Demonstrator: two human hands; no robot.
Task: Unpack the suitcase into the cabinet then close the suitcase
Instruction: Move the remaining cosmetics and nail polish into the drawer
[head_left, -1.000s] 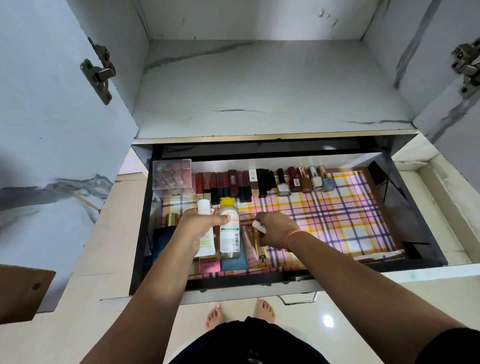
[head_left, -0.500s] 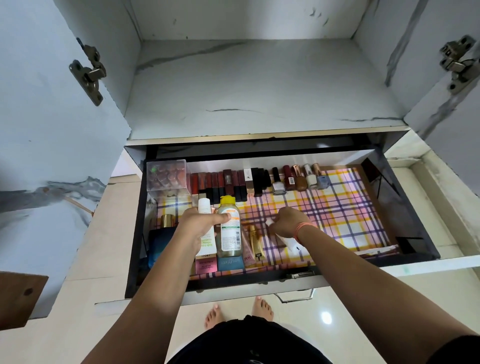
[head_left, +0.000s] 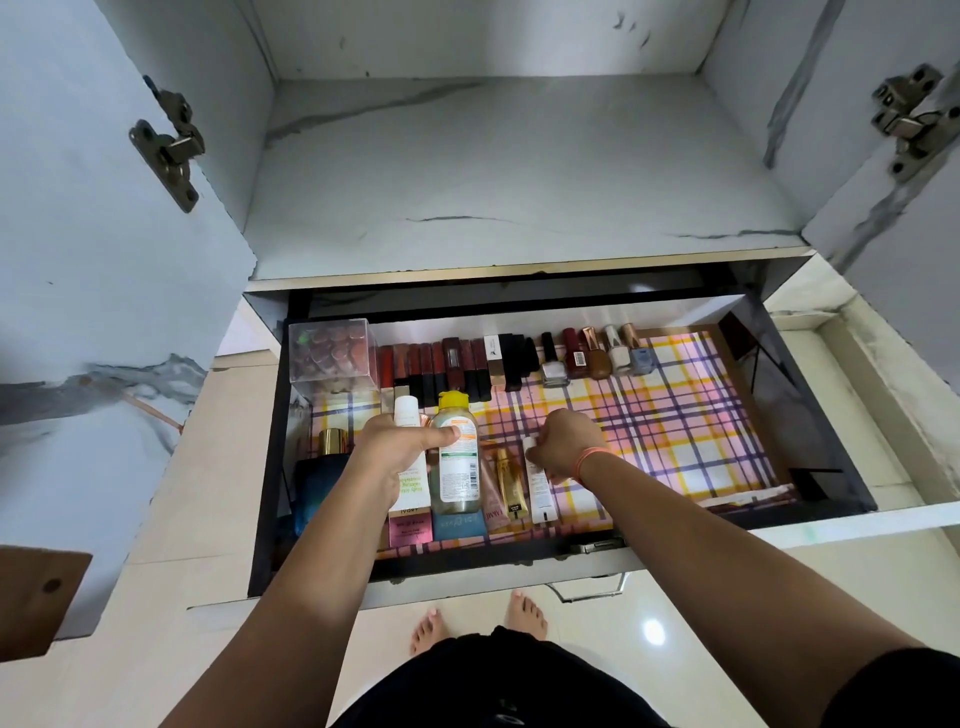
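Left hand (head_left: 397, 452) is curled around a tall white tube (head_left: 406, 413), thumb pressed across the yellow-capped bottle (head_left: 457, 467) just beside it, steadying both upright; right hand (head_left: 566, 444) is closed in a loose fist, fingers pinching the top of a small white tube (head_left: 540, 493) lying on the plaid liner (head_left: 675, 426), next to a gold tube (head_left: 509, 483). Both hands work inside the pulled-out drawer (head_left: 802, 415) of the cabinet (head_left: 519, 182); along its back wall run lipsticks (head_left: 441, 369) and nail polish bottles (head_left: 597, 358), with a clear box (head_left: 332, 353) at the left corner. The suitcase is out of sight. The step looks like arranging unpacked toiletries in the drawer; next, the right hand probably needs to settle its tube square in the row and let go, without knocking the upright bottles.
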